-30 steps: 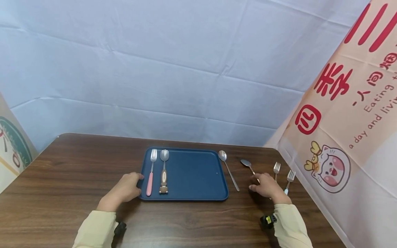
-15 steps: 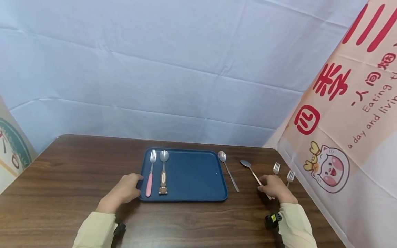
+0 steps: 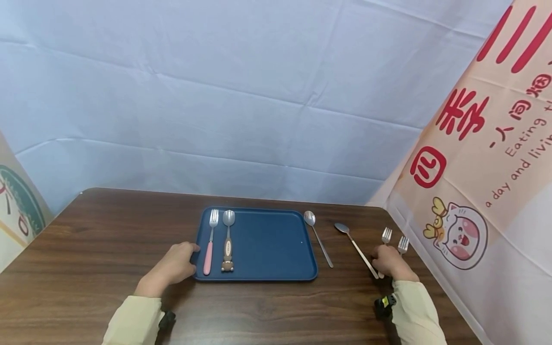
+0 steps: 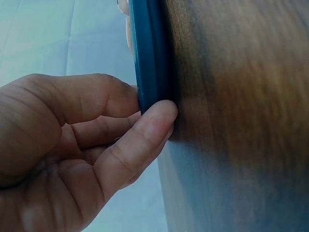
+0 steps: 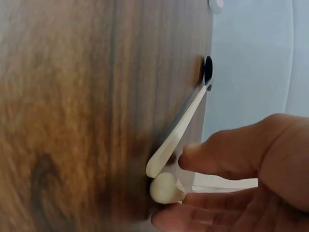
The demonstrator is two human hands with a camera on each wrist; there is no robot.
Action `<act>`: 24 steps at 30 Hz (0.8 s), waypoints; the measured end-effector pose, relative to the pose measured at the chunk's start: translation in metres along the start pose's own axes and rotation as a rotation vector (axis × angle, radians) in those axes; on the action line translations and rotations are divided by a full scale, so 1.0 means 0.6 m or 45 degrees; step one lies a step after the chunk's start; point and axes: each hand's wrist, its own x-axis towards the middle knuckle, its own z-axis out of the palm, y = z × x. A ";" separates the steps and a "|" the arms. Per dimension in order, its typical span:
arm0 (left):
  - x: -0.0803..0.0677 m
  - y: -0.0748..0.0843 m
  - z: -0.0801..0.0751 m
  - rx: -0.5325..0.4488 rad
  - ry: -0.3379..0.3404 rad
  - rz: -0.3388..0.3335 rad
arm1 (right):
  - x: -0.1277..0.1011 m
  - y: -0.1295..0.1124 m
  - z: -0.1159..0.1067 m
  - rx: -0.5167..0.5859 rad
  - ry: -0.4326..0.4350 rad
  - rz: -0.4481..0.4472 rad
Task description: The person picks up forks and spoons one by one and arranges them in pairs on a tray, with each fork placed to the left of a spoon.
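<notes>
Now my right hand (image 3: 390, 265) has shifted off the steel spoon (image 3: 356, 246) toward the two forks (image 3: 385, 236), fingers loosely curled beside a pale handle (image 5: 176, 140), holding nothing. My left hand (image 3: 172, 265) still pinches the blue tray (image 3: 267, 275) rim.

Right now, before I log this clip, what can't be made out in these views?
- Head view: the right hand covers the handles of two forks; whether it grips one cannot be told.
- Right wrist view: blurred; the spoon handle lies beside the fingertips, contact unclear.
- Left wrist view: only the blue tray rim shows, pinched by the left hand; the tray's contents are cut off.
- Head view: the print on the brown-handled spoon is too small.
</notes>
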 end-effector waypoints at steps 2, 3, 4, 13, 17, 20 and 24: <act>0.000 -0.001 0.000 0.001 0.002 0.003 | -0.001 0.002 0.000 -0.009 -0.010 0.022; 0.000 -0.001 0.001 0.002 0.004 0.005 | -0.001 0.003 0.000 -0.010 -0.021 0.042; 0.000 -0.001 0.001 0.005 0.008 0.009 | -0.001 0.003 0.000 -0.004 -0.035 0.069; 0.001 0.000 0.000 0.001 0.009 0.009 | -0.001 -0.001 -0.004 0.154 -0.137 0.280; 0.001 0.000 0.000 0.002 0.016 0.017 | 0.000 -0.001 -0.004 0.160 -0.144 0.287; 0.000 0.000 0.001 0.003 0.019 0.018 | 0.001 0.002 -0.001 0.184 -0.133 0.293; 0.000 0.000 0.001 0.003 0.017 0.013 | 0.002 0.006 0.001 0.204 -0.137 0.312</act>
